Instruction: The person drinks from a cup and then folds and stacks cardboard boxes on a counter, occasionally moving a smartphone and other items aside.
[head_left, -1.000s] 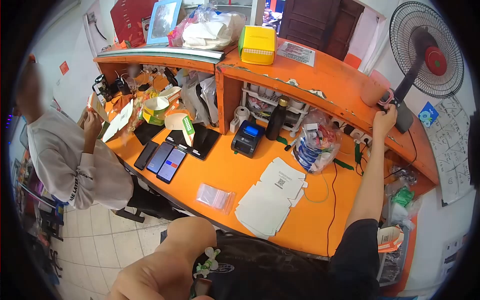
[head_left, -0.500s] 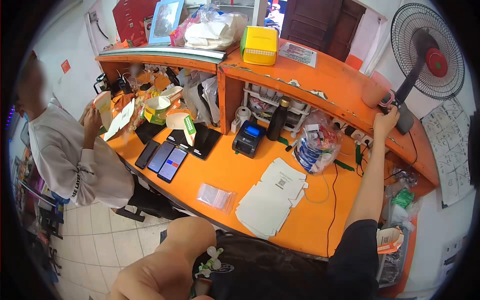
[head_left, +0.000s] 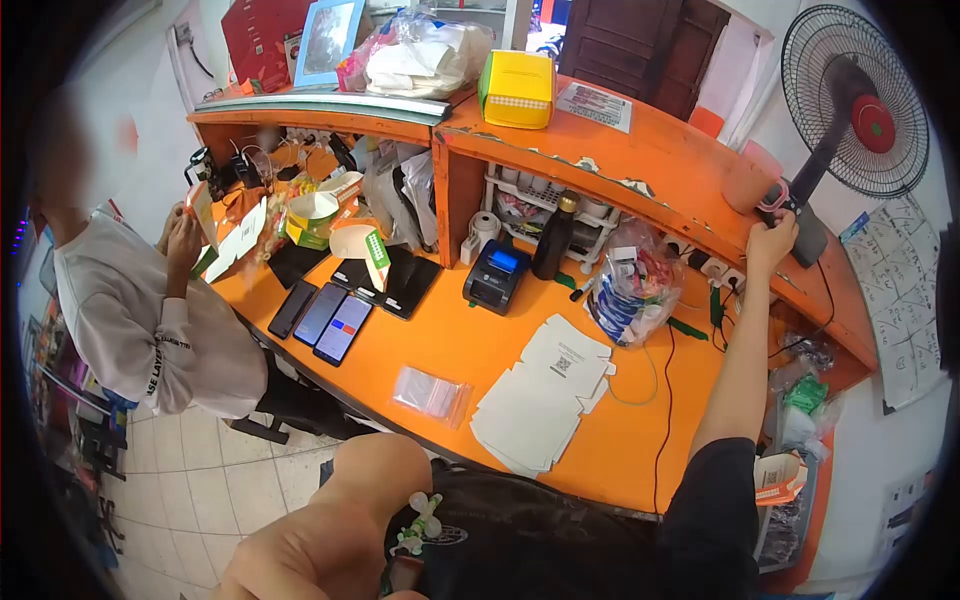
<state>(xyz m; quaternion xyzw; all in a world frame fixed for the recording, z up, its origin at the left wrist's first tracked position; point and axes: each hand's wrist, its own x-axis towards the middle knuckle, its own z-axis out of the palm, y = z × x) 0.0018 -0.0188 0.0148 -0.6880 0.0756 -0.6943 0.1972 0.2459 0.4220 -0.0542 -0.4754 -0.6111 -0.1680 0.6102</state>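
My right hand (head_left: 770, 243) is stretched out to the upper right, fingers curled onto the lower part of a desk fan (head_left: 820, 165), where its neck meets the grey base. Right beside the fingers, a pink translucent cup (head_left: 752, 180) stands on the raised orange shelf. My left hand is out of sight. At the lower edge, a bare bent limb (head_left: 370, 490) lies against the black shirt, with a green and clear pacifier (head_left: 425, 515) next to it.
Flat white cardboard sheets (head_left: 540, 400), a plastic-bag pack (head_left: 428, 392), phones (head_left: 345, 325), a small printer (head_left: 497, 275) and a dark bottle (head_left: 556, 237) occupy the orange counter (head_left: 640, 440). To the left, a person (head_left: 165, 320) handles a cardboard box (head_left: 200, 212). A yellow box (head_left: 518, 90) sits above.
My right hand stays at the fan's base, its fingers shifted slightly. The person at left has turned the cardboard box and moved their head a little. The counter items stay put.
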